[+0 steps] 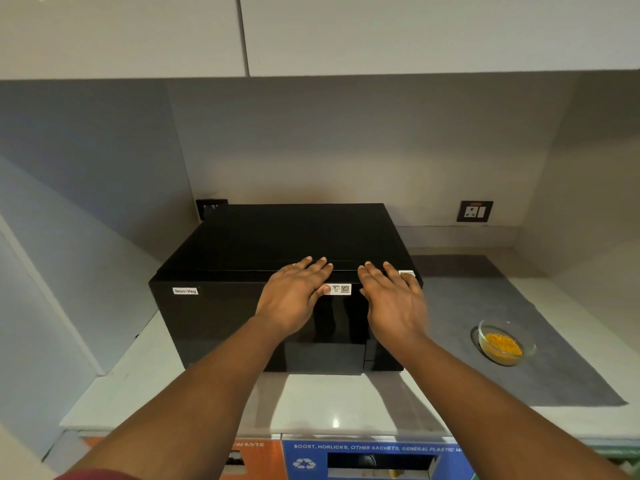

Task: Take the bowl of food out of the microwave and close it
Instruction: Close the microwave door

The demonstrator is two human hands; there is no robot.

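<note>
A black microwave (242,306) stands on the white counter, its door shut, with a "Non-Veg" label at its upper left. My left hand (294,292) and my right hand (391,299) lie flat against the top front edge of the microwave, fingers spread, holding nothing. A clear glass bowl (504,341) of yellow-orange food sits on a grey mat to the right of the microwave, apart from both hands.
The grey mat (519,382) covers the counter's right side. A wall socket (474,211) sits at the back right. White cabinets (415,32) hang overhead. Waste bin slots (377,460) with orange and blue labels run below the counter's front edge.
</note>
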